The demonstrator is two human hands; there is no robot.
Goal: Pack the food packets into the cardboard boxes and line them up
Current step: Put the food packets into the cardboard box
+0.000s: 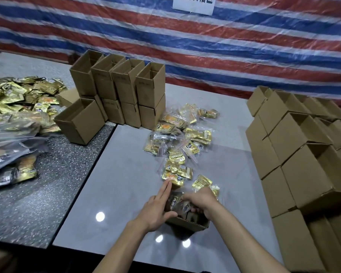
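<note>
A small open cardboard box [187, 224] stands on the white table [116, 184] in front of me. My left hand [158, 206] lies flat against the box's left side, fingers straight and pointing away from me. My right hand [202, 202] reaches into the box from above, its fingers curled round a clear bag of food packets [177, 201] that is partly inside. Loose gold food packets [182, 138] in clear bags lie scattered beyond the box.
Two stacked rows of open boxes [126, 91] stand at the back. One more open box [80, 122] sits on the speckled table [37, 203] beside a big heap of gold packets [16, 103]. Stacked empty boxes [303, 154] fill the right side.
</note>
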